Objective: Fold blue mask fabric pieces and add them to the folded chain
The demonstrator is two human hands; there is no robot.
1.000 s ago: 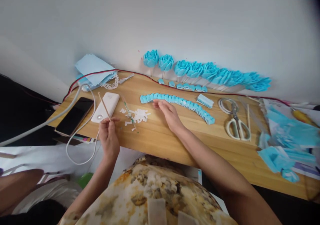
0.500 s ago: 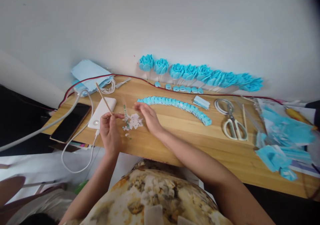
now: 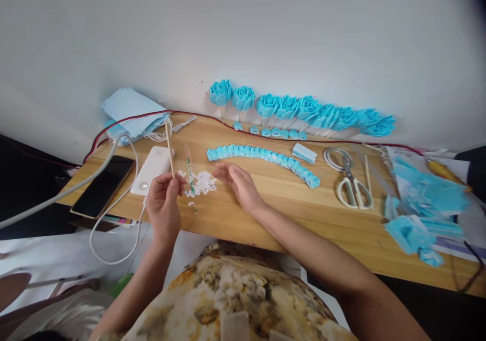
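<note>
My left hand (image 3: pixel 164 204) pinches a thin wooden stick (image 3: pixel 169 146) that points up and away from me, just in front of a white power bank (image 3: pixel 152 163). My right hand (image 3: pixel 240 184) rests on the wooden table (image 3: pixel 266 214) with its fingers stretched out, holding nothing. Its fingertips lie beside a small heap of white paper scraps (image 3: pixel 202 182) and a narrow green-printed strip (image 3: pixel 189 169). Just beyond the right hand runs a curved row of folded blue paper pieces (image 3: pixel 261 155).
Blue paper roses (image 3: pixel 304 109) line the wall. White scissors (image 3: pixel 351 181), a spare stick (image 3: pixel 367 174) and piles of blue paper (image 3: pixel 425 204) lie to the right. A phone (image 3: pixel 104 184), cables (image 3: pixel 114 214) and blue sheets (image 3: pixel 131 109) occupy the left end.
My right hand drew back from the blue row toward the white scraps, which got pushed together. The stick in my left hand swung from leaning left to nearly upright.
</note>
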